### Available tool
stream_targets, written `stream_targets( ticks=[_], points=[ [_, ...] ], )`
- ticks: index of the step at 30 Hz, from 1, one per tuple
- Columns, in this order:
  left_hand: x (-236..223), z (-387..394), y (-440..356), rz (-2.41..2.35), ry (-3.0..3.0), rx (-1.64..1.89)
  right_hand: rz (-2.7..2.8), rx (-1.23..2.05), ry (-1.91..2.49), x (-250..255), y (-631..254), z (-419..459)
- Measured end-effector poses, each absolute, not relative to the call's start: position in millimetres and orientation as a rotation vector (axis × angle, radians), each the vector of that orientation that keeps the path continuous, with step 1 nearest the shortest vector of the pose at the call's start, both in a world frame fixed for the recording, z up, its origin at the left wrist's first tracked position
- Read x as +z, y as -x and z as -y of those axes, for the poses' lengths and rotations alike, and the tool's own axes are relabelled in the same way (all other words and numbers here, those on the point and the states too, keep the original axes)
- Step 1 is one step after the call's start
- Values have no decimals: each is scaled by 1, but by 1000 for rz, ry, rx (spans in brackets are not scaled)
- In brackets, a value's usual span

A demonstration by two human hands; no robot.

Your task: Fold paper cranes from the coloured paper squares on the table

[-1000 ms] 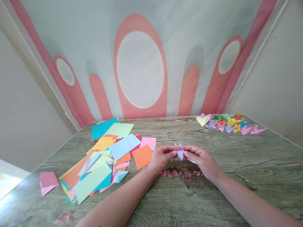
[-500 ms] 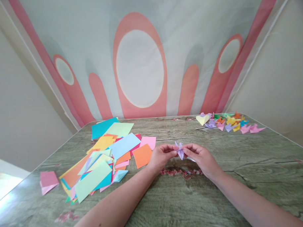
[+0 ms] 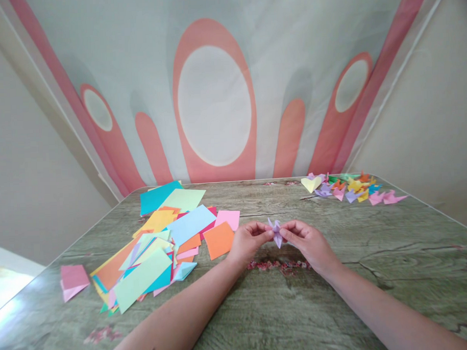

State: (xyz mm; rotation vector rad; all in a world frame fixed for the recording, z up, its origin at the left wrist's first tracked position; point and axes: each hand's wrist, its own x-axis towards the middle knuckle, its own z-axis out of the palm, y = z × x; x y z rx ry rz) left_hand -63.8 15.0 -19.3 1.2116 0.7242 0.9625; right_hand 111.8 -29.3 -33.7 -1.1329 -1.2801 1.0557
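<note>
Left hand (image 3: 248,241) and right hand (image 3: 311,242) pinch 1 purple folded paper (image 3: 277,238)
It is between the 2 hands — paper sheets (image 3: 143,280) lie left of the left hand, little folded shapes (image 3: 355,185) beyond the right hand.
</note>
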Motion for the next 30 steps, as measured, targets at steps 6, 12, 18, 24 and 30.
stream_targets(
  ticks=[6,12,18,24,30],
  points=[
    [-19,-14,64,-775,-1234,983,1320,1022,1145,-32,-112,30],
    [-19,-14,63,-814,-1253,1000,1343,985,1147,-31,-111,31],
    [-18,-12,61,-854,-1276,1009,1338,976,1153,-31,-110,29],
    [-18,-11,61,-899,-1312,1032,1330,976,1160,-31,-108,30],
    [-21,-11,61,-926,-1348,1038,1323,974,1166,-30,-107,30]
  ],
)
